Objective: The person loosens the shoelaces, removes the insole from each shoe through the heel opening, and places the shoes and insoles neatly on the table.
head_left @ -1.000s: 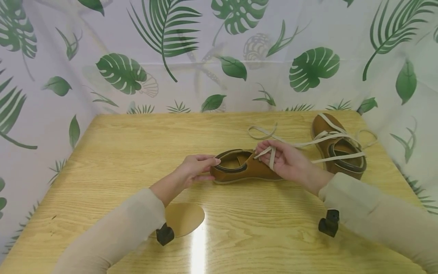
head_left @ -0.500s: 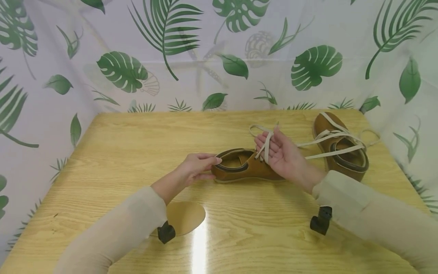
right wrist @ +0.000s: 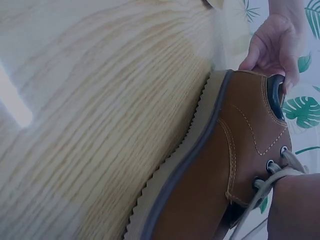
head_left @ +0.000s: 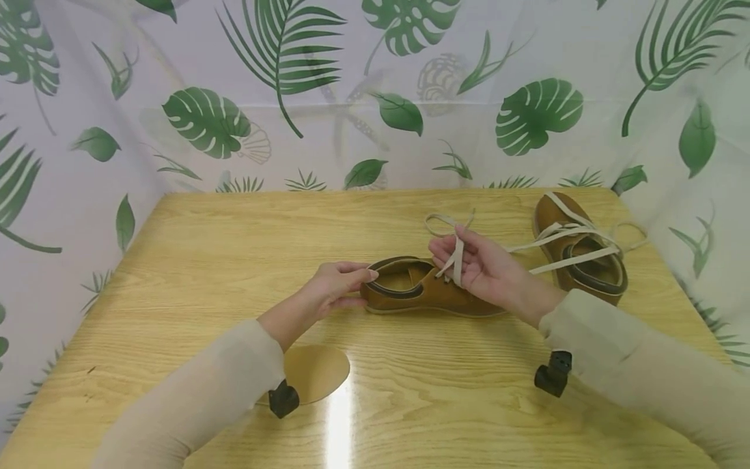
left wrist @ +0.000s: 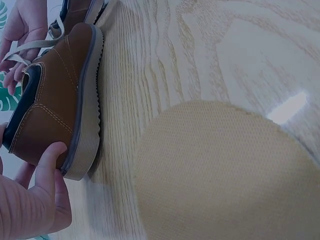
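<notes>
A brown leather shoe (head_left: 398, 303) lies sole down on the table, its heel to the left. My left hand (head_left: 328, 293) holds the heel, with the thumb at the dark padded collar; in the left wrist view, fingers (left wrist: 50, 157) press the back of the shoe just above the ridged sole. Over the eyelets, my right hand (head_left: 480, 270) has its palm turned up and pinches a beige shoelace (head_left: 459, 257), which runs up from the eyelets and hangs across the fingers. In the right wrist view, laced eyelets (right wrist: 270, 166) show beside the right hand; its fingertips are out of sight.
A second brown shoe (head_left: 565, 260) stands at the back right, long loose laces (head_left: 577, 264) draped across it and the table. A tan oval insole (head_left: 319, 374) lies near the left forearm. Leaf-print cloth (head_left: 328, 98) borders the wooden table (head_left: 234, 260).
The right hand's flat fingers have bent in and its thumb has come to the lace, after the lace lay across the open palm. The left hand stays at the heel.
</notes>
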The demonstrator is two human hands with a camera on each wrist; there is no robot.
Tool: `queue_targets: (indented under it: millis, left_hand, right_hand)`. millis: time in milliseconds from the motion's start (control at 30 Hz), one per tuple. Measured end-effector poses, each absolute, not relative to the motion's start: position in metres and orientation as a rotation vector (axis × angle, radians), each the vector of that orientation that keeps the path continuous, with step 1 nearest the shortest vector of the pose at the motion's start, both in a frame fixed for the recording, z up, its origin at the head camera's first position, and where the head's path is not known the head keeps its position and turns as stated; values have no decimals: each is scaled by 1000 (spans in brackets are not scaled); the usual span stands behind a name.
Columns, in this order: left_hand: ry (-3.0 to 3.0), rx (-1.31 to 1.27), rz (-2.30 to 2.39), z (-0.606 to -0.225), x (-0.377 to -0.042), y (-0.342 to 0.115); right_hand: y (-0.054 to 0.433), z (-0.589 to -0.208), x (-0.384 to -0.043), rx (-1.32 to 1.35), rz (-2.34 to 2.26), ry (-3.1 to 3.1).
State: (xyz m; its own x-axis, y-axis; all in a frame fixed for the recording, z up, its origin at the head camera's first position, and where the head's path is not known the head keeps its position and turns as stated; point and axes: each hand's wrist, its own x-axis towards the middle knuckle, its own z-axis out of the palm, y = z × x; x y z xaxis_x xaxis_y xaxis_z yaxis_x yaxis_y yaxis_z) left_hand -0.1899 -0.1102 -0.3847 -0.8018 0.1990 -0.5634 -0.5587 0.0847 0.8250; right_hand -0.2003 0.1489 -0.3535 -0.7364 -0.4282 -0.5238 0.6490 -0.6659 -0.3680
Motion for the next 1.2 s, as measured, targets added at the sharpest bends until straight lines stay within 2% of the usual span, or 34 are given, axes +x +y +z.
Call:
queue_targets:
  millis: [300,700,1200]
  left_hand:
    - [1822,-345,1782,-385,-189,-110]
    - [1827,-341,1780,-385,-190,-110]
    - [1824,-322,1770,-386,-190,-113]
  right_hand:
    - [146,-351,-199,508,-2285,889]
    - [150,-365,-203,291,-2382,569]
    - [151,-359,-203,495,-2524,477]
